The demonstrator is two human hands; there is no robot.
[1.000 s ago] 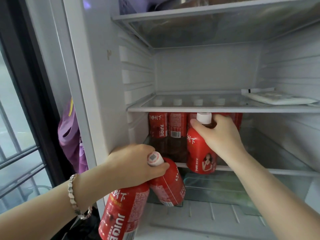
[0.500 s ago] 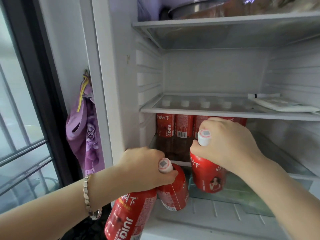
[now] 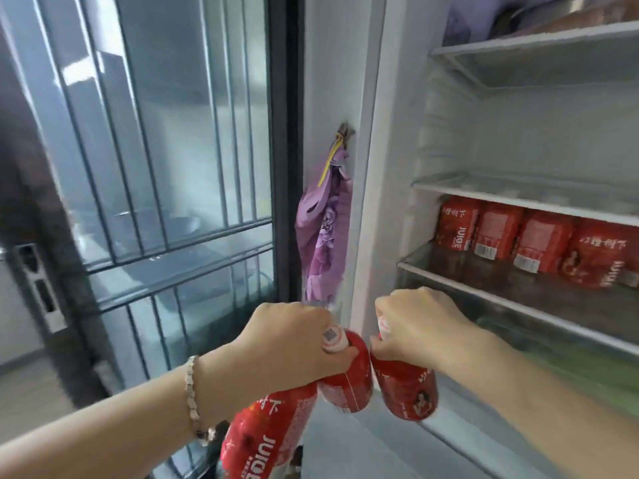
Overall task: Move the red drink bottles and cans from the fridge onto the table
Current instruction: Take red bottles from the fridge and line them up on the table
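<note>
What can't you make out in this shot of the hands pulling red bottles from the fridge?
Head view only:
- Table: out of frame, so the drop-off spot is unseen.
- Large bottle in the left hand: base cut off by the bottom edge.
- Bottle in the right hand: cap mostly covered by fingers.
- Shelf bottles: caps hidden behind the shelf above; the row runs off the right edge, count uncertain.
- Top shelf items: blurred, cropped.
</note>
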